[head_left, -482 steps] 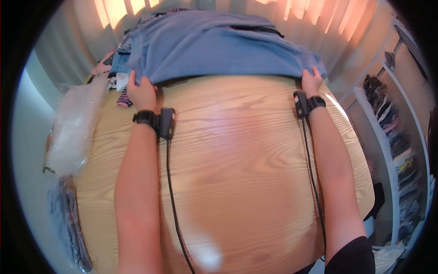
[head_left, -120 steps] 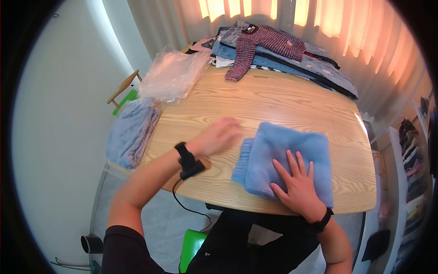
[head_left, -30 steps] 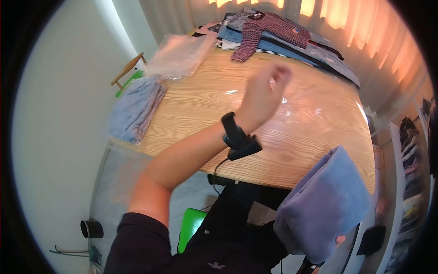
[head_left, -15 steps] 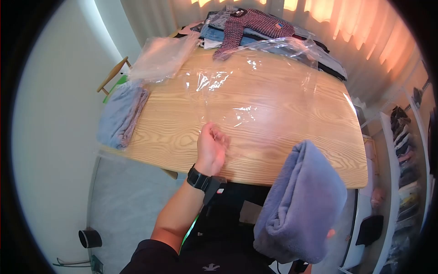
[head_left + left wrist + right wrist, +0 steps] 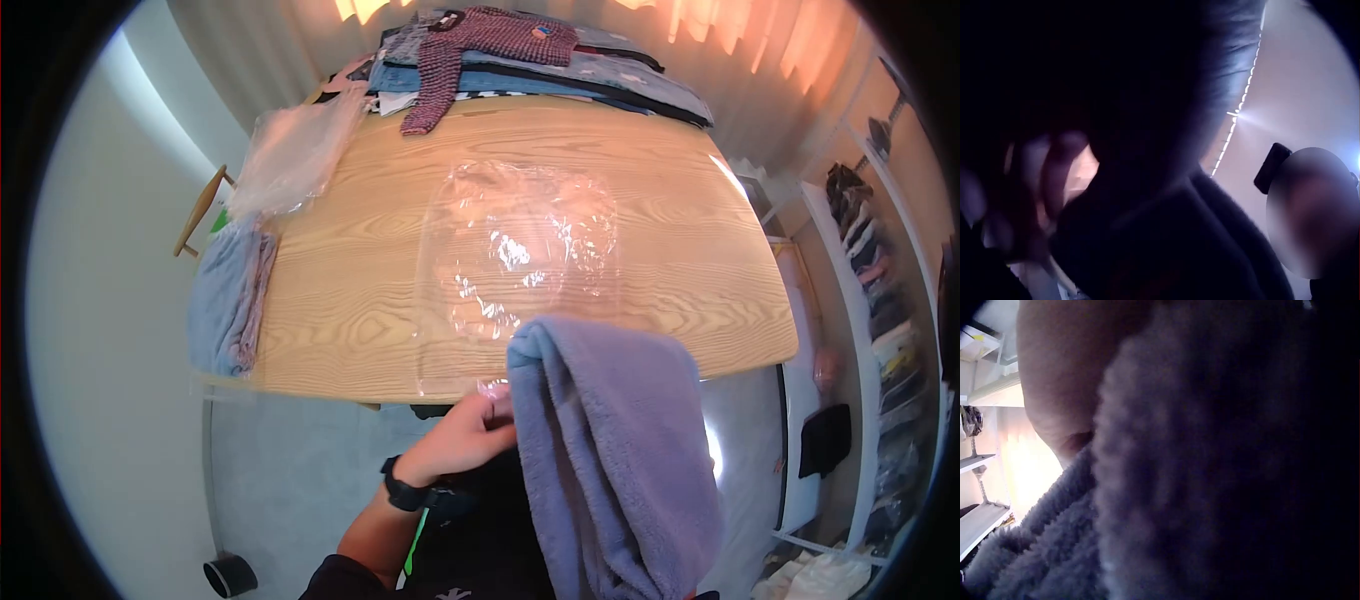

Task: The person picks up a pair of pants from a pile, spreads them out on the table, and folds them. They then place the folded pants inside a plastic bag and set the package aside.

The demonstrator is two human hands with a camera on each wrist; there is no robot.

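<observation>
A flat clear plastic bag [image 5: 515, 250] lies on the table, its near end by the front edge. My left hand [image 5: 460, 435] is at that end, fingers curled and pinching the film; in the left wrist view the fingers look dark and blurred. The folded blue fleece garment [image 5: 630, 450] is held up in front of my body, its upper corner over the table edge and beside my left hand. Behind it, my right hand is hidden in the head view. In the right wrist view, part of my right hand [image 5: 1060, 369] shows against the fleece [image 5: 1054, 550].
Clothes, a knitted sweater [image 5: 500, 38] on top, are stacked at the table's [image 5: 340, 250] far edge. Clear bags [image 5: 295, 155] lie at the far left, a bagged blue garment [image 5: 228, 300] at the left edge. A shelf rack [image 5: 850, 330] with clothes stands to the right.
The bag has come down flat onto the table, its near end now at the front edge. My left hand has moved down towards my body. The garment has shifted left, over beside that hand.
</observation>
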